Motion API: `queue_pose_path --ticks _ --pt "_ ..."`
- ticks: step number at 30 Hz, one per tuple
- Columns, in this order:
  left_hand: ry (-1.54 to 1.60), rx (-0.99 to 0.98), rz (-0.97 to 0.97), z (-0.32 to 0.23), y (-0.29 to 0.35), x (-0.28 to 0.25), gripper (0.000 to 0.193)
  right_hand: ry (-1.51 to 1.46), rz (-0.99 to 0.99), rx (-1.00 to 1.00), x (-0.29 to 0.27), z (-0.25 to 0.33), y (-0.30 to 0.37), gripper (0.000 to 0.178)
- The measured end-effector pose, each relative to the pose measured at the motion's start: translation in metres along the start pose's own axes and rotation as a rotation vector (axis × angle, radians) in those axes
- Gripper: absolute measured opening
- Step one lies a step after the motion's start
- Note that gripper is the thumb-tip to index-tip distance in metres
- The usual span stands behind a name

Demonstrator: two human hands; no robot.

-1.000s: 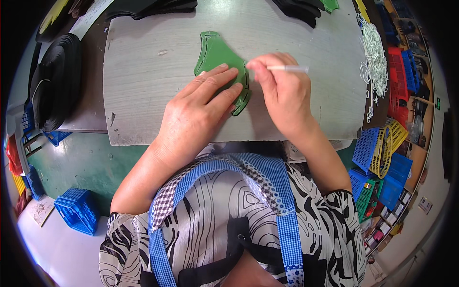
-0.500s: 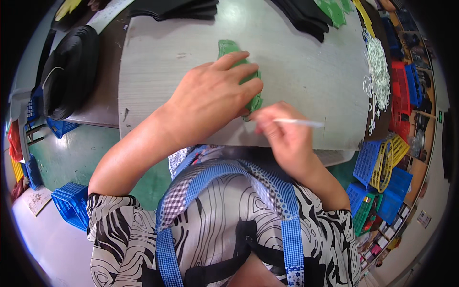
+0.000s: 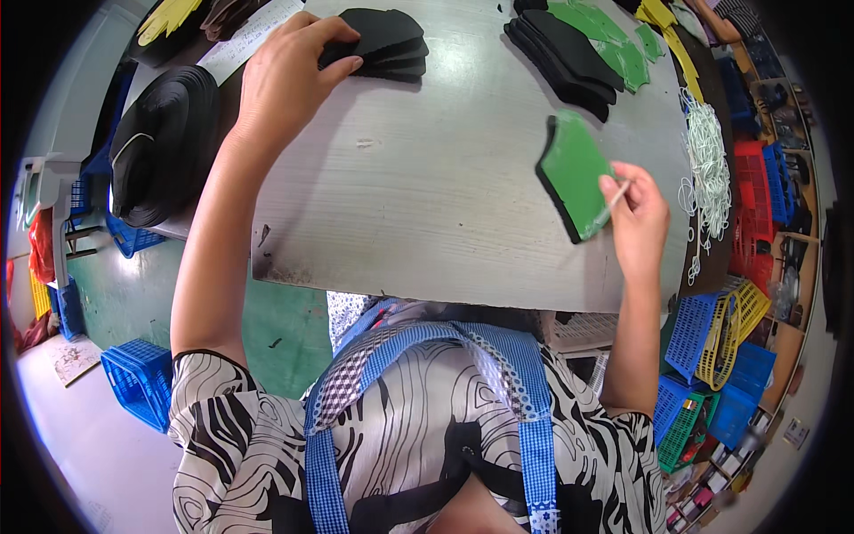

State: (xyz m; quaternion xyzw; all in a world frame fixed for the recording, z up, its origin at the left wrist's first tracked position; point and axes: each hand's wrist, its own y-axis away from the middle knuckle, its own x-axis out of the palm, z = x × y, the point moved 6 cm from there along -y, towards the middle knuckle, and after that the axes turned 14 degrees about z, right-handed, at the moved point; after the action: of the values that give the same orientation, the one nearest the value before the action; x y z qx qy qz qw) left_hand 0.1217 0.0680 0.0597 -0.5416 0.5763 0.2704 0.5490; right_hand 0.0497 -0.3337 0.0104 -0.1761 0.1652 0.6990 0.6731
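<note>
At the far left of the table, my left hand (image 3: 289, 76) has its thumb and fingers closed around the near-left end of a stack of black curved pieces (image 3: 387, 40), which look like foam or thick fabric. My right hand (image 3: 639, 209) is closed over toward the right side. It pinches a thin whitish stick (image 3: 616, 203) together with the edge of a green panel (image 3: 574, 173) that has a black layer along its left side. The panel is held tilted and partly blurred. The fingertips beneath it are hidden.
Another black stack (image 3: 565, 58) and loose green pieces (image 3: 614, 44) lie at the far right of the grey table (image 3: 427, 231). White cord (image 3: 709, 169) hangs at the right edge; a black roll (image 3: 169, 147) stands left. Blue baskets (image 3: 138, 378) flank the table, and another person's arm (image 3: 716, 22) shows far right.
My hands have parted from the middle near edge. The left went far left to the black stack; the right moved right with the stick and the green panel, which now shows its flat face.
</note>
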Motion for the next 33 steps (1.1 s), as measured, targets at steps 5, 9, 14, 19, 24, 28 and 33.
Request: queue_pose_path --ticks 5,9,14,19,24,28,33 --pt "0.168 -0.141 0.165 0.02 0.001 0.007 0.02 0.291 -0.075 -0.103 -0.023 0.007 0.01 0.016" --pt "0.167 0.405 -0.053 -0.059 0.045 0.006 0.013 -0.125 -0.029 -0.054 -0.015 0.024 0.022 0.012" --pt "0.349 0.409 0.206 -0.116 0.11 0.022 0.025 -0.162 0.32 -0.063 0.061 0.045 0.02 0.013" --pt "0.502 0.322 0.268 -0.154 0.118 0.036 0.045 -0.031 0.368 -0.044 0.103 0.046 0.019 0.016" --pt "0.43 0.265 0.323 -0.153 0.122 0.045 0.045 0.425 0.315 -0.36 0.106 0.066 0.018 0.023" --pt "0.434 0.257 0.329 -0.151 0.123 0.047 0.044 0.122 0.351 -0.183 0.094 0.062 0.007 0.034" --pt "0.443 0.243 0.326 -0.15 0.123 0.049 0.041 -0.131 0.443 -0.225 0.105 0.079 -0.013 0.028"
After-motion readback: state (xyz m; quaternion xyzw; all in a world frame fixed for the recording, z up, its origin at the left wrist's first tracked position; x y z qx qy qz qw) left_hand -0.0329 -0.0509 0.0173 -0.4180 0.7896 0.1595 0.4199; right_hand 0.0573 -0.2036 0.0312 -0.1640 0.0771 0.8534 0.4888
